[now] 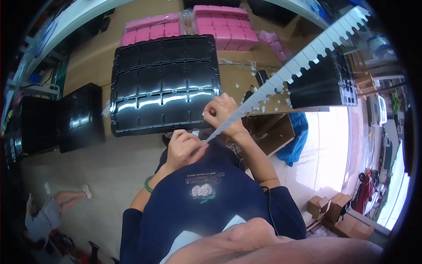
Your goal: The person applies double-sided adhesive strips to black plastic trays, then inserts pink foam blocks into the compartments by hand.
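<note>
My left hand is closed in a pinch on the lower end of a long white notched strip. The strip slants up to the far right and passes in front of my right wrist. Along one edge it has a row of square tabs and gaps. Close by, my right hand has thumb and fingers curled together near the tray's near right corner; a small white bit shows at its fingertips, too small to name. Just beyond both hands lies a glossy black plastic tray with moulded compartments, on the brown table.
Pink block stacks stand behind the tray, partly in clear film. Small white scraps litter the table to the right, near black stacked trays. An open cardboard box and blue plastic bag sit below the table edge. Another person is at lower left.
</note>
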`<state>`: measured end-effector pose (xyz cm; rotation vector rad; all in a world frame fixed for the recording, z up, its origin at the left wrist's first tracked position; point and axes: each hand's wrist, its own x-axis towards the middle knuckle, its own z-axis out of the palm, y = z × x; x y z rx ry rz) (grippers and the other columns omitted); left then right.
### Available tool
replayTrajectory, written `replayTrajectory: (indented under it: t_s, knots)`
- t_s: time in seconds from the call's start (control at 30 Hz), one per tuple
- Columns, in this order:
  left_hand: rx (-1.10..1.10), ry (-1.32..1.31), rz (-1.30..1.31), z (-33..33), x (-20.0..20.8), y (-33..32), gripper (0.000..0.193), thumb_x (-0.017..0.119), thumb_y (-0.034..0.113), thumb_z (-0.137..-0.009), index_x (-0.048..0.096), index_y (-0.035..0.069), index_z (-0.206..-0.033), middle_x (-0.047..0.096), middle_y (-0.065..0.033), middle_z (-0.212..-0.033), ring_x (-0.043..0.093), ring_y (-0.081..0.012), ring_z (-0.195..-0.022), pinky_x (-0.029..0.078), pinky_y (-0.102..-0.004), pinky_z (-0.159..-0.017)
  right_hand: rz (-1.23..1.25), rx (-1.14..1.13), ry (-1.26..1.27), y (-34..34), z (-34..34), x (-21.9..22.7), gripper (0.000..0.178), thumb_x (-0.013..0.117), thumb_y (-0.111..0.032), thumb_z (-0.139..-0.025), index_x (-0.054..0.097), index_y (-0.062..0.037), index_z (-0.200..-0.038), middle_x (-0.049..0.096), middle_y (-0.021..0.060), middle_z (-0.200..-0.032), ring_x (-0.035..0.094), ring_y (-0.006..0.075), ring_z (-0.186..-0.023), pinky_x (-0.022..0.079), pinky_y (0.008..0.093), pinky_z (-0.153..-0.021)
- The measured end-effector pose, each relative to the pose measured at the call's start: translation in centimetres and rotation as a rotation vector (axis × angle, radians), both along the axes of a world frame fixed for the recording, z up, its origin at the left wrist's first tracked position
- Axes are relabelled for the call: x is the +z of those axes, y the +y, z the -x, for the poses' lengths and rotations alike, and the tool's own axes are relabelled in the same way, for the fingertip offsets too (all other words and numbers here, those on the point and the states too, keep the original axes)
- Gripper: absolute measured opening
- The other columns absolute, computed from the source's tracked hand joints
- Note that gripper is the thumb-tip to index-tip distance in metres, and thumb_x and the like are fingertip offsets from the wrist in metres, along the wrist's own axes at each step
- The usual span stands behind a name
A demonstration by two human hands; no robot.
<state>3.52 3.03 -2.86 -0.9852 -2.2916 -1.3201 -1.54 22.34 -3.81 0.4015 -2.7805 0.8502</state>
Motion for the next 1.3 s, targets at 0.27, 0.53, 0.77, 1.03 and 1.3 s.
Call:
replayTrajectory:
  t_s: [0.27,0.53,0.77,1.03,1.3]
  knots:
    - [0.056,0.144,0.016,-0.6,-1.2,0.1,0.015,0.082,0.005,-0.073,0.071,0.005,-0.082,0.065,-0.0039,-0.067,0.061,-0.0177,-0.061,0.041,-0.0296,-0.058,0.498,-0.313,-0.503,8.3,-4.6,3.2,0.013,0.069,-0.003,-0.075,0.07,-0.0023,-0.089,0.067,0.0031,-0.081,0.062,0.0152,-0.075,0.048,0.0305,-0.067]
    - [0.21,0.214,0.107,-1.1,-1.6,1.1,0.012,0.076,0.008,-0.079,0.069,0.004,-0.088,0.059,-0.0015,-0.064,0.056,-0.0163,-0.054,0.042,-0.0289,-0.054,0.459,-0.486,-0.348,13.2,-11.4,-0.6,0.024,0.07,-0.008,-0.09,0.071,-0.0047,-0.113,0.073,0.0058,-0.099,0.065,0.0106,-0.089,0.051,0.0252,-0.079]
    - [0.196,0.246,0.091,-1.5,-2.3,1.5,0.011,0.073,0.007,-0.08,0.069,0.003,-0.09,0.053,-0.0005,-0.061,0.052,-0.015,-0.051,0.038,-0.0288,-0.051,1.106,-0.085,-0.828,3.2,-7.0,1.5,0.016,0.068,-0.002,-0.091,0.069,0.0022,-0.106,0.071,0.0084,-0.1,0.064,0.0112,-0.085,0.05,0.0233,-0.076]
    - [0.516,0.257,0.132,-2.6,-0.8,-2.1,0.017,0.072,0.006,-0.08,0.069,0.0,-0.096,0.055,-0.0028,-0.064,0.053,-0.0166,-0.052,0.039,-0.0292,-0.051,0.98,0.048,-0.708,1.4,-2.2,3.3,0.008,0.07,-0.001,-0.087,0.07,-0.0012,-0.095,0.07,0.0022,-0.086,0.062,0.0076,-0.077,0.049,0.0214,-0.072]
    - [0.688,0.241,0.116,-3.0,-1.0,-5.8,0.02,0.07,0.007,-0.081,0.068,0.0,-0.099,0.057,-0.0031,-0.068,0.054,-0.0172,-0.055,0.039,-0.0302,-0.051,0.806,0.391,-0.957,-5.7,1.3,4.7,0.019,0.068,0.009,-0.081,0.07,0.0041,-0.099,0.068,0.0104,-0.098,0.064,0.0149,-0.089,0.051,0.0255,-0.08]
